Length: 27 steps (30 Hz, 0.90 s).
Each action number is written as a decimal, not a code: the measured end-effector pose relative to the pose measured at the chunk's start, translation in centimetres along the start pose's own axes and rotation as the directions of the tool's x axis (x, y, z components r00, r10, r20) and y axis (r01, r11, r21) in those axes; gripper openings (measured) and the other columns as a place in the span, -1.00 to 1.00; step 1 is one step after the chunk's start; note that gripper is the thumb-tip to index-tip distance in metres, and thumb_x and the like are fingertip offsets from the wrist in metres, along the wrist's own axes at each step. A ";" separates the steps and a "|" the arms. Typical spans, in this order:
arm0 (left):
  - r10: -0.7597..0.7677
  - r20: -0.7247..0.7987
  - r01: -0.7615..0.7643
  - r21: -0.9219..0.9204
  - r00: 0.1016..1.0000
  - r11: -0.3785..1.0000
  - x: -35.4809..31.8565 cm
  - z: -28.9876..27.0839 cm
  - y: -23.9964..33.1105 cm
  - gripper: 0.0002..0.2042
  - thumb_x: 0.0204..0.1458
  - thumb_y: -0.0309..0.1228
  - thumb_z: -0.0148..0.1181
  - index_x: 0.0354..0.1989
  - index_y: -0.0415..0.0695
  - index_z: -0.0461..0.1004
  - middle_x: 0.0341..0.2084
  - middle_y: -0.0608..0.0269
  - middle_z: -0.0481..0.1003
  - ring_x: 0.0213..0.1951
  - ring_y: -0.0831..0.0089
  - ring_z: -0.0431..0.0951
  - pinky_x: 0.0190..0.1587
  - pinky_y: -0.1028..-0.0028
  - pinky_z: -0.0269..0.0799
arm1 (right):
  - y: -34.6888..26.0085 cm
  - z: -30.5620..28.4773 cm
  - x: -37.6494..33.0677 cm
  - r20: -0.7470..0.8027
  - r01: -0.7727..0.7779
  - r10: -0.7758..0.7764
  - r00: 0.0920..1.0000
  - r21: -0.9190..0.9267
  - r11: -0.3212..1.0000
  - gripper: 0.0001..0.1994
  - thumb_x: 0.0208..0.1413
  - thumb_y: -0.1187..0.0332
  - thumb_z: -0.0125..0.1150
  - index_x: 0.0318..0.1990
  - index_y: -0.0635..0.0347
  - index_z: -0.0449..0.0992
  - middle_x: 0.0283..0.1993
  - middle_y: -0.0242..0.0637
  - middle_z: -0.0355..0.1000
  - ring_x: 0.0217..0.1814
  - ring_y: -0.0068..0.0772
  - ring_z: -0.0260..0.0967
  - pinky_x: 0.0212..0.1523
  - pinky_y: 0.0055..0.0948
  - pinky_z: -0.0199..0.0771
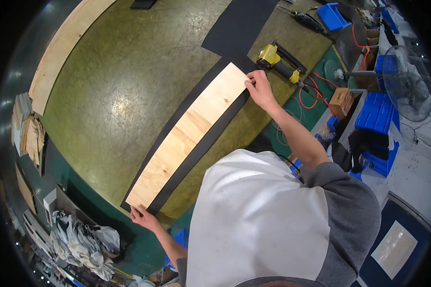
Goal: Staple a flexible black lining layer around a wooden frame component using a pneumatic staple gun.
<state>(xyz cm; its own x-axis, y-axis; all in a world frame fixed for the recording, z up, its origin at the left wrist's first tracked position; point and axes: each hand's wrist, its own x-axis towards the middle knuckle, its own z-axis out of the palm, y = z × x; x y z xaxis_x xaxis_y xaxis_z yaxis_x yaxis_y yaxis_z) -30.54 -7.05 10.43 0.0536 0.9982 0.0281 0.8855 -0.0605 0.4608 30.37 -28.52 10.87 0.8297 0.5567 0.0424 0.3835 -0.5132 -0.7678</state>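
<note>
A long, slightly curved plywood board (189, 136) lies on a strip of black sheet material (184, 162), whose dark margins show along both long sides. My left hand (144, 219) grips the board's near left end, thumb and fingers closed at its edge. At the far right end my right hand (260, 89) pinches the board's corner; the undersides of its fingers are hidden. Beyond that hand lies a yellow and black air stapler (278, 61), apart from the board. Another piece of black sheet (239, 26) is spread at the far side, next to the strip's far end.
All this rests on a worn green-yellow tabletop (105, 138). A second long wooden board (62, 48) lies along its left edge. A black hand tool (307, 20), a blue bin (333, 16) and a red hose (316, 91) are far right. A fan (407, 81) stands right; crumpled cloth (84, 239) sits lower left.
</note>
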 end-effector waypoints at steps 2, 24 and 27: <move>-0.041 0.005 0.041 -0.043 0.999 0.998 -0.1 -0.2 0.0 -0.54 0.29 -0.22 0.16 0.31 -0.15 0.41 0.15 -0.13 0.29 0.14 0.03 0.32 0.22 0.20 0.25 | 0.0 -0.3 -0.2 0.021 -0.027 0.027 0.999 0.013 1.000 -0.78 0.20 0.41 0.23 -0.08 0.32 0.44 -0.03 -0.06 0.30 -0.12 -0.13 0.41 -0.04 -0.26 0.47; 0.951 0.090 -0.803 -0.516 0.297 0.299 -1.5 16.7 37.6 -0.68 -0.03 -0.61 0.19 -0.04 -0.25 0.54 -0.45 0.00 0.47 -0.43 0.01 0.48 -0.43 0.14 0.34 | -1.2 -1.5 2.3 -0.087 -0.058 0.009 0.996 -0.582 0.811 -0.72 0.05 0.33 0.36 -0.09 0.15 0.52 -0.02 -0.19 0.35 0.04 -0.08 0.34 0.02 -0.09 0.36; 0.960 0.173 -0.840 -0.466 0.222 0.278 -1.9 19.8 42.6 -0.64 0.04 -0.51 0.25 0.06 -0.18 0.53 -0.22 0.08 0.49 -0.24 0.09 0.50 -0.23 0.18 0.38 | -1.3 -1.3 2.6 -0.056 -0.080 0.062 0.997 -0.423 0.902 -0.76 0.04 0.36 0.35 -0.14 0.16 0.49 -0.11 -0.12 0.38 -0.01 0.02 0.39 -0.02 -0.04 0.39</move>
<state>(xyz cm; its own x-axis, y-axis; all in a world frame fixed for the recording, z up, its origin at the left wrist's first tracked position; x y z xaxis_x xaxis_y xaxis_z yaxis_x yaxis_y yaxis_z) 16.23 -11.53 12.45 0.9416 0.1632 0.2944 -0.0137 -0.8553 0.5180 32.51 -27.26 12.84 0.8733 0.4863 0.0300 0.4514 -0.7843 -0.4256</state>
